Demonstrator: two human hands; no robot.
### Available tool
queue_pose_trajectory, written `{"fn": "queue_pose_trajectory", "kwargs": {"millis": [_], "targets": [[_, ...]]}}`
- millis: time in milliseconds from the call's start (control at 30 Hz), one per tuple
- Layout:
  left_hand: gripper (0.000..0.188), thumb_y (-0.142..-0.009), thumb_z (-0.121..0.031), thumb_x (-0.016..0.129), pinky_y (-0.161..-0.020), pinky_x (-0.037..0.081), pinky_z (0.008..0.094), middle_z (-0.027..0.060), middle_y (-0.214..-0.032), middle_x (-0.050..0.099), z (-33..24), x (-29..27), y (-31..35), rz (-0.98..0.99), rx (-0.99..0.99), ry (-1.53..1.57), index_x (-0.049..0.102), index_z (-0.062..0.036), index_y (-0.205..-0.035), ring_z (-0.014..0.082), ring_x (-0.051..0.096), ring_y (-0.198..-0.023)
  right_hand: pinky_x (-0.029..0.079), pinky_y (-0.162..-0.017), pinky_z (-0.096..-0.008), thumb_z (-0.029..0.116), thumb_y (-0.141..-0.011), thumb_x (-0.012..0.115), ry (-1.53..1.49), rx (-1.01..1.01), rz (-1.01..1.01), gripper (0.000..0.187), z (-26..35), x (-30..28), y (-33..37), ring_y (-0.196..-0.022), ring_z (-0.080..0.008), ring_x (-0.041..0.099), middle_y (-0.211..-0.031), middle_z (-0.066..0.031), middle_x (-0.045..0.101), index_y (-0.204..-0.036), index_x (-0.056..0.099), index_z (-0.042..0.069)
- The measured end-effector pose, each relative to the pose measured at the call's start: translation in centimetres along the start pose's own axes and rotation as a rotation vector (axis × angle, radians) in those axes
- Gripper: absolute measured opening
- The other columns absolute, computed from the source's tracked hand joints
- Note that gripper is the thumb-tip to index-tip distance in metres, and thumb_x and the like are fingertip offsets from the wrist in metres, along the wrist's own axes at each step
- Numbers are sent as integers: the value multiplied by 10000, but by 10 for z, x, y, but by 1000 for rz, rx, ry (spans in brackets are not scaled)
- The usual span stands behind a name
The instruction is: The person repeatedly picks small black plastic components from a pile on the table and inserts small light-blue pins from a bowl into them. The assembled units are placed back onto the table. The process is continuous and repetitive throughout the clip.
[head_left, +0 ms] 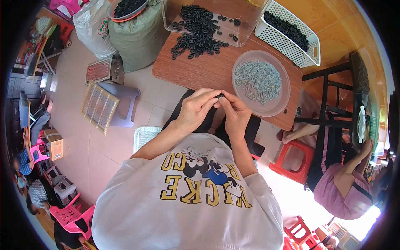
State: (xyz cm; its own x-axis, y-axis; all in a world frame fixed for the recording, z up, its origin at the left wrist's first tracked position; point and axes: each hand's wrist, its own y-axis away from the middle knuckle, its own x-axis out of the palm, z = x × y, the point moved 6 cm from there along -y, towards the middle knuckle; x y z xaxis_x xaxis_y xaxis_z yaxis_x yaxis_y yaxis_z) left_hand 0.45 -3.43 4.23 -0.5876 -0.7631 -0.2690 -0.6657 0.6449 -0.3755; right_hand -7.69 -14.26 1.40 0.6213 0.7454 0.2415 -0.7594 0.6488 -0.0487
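In front of my body, my left hand (194, 107) and my right hand (234, 111) meet fingertip to fingertip just off the table's near edge. Both pinch a small black plastic part (219, 95), mostly covered by the fingers. Close to my right hand, a clear round bowl (284, 89) holds many small silvery screws (258, 80). Farther off, a loose pile of black oval parts with holes (196, 39) spreads from a tipped clear plastic bin (246, 35) onto the brown wooden table (171, 66).
A white perforated basket (314, 56) of black parts stands at the table's far right. Beyond the left table edge are stuffed sacks (139, 46) and a grey stool (130, 100) with a bamboo rack (99, 107). At right, a person in pink (341, 191) works near a red stool (293, 160).
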Motion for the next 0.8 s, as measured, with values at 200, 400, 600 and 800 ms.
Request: {"fn": "queue_pose_trajectory", "kwargs": {"millis": [200, 400, 600, 800], "targets": [[261, -847, 36, 570, -736, 499, 251, 78, -974, 613, 7, 3, -5, 21, -248, 358, 625, 9, -1101, 132, 596, -851, 468, -644, -190, -53, -830, 602, 51, 7, -38, 248, 7, 1, -2, -729, -102, 607, -838, -55, 630, -1077, 617, -51], [224, -818, 22, 622, -725, 484, 224, 78, -955, 638, 30, 2, -7, -52, -407, 479, 649, 15, -1040, 109, 591, -840, 465, -669, -201, -38, -820, 606, 164, 29, 33, 239, 6, 6, -2, -739, -77, 596, -798, -34, 627, -1054, 638, -1], [240, -855, -51, 605, -721, 476, 233, 108, -971, 657, 37, -7, -2, -163, -527, 667, 620, 17, -1084, 124, 604, -828, 498, -740, -292, -15, -762, 652, 657, -432, -109, 235, 126, -15, -36, -807, -147, 639, -912, -96, 674, -995, 659, 8], [244, -868, -81, 598, -730, 470, 230, 98, -961, 662, 54, -2, 16, 32, -623, 596, 619, 10, -1093, 119, 603, -827, 490, -661, -227, 32, -823, 647, 478, -874, -419, 267, 220, -72, -128, -742, -110, 617, -915, -129, 652, -1075, 586, -32]]}}
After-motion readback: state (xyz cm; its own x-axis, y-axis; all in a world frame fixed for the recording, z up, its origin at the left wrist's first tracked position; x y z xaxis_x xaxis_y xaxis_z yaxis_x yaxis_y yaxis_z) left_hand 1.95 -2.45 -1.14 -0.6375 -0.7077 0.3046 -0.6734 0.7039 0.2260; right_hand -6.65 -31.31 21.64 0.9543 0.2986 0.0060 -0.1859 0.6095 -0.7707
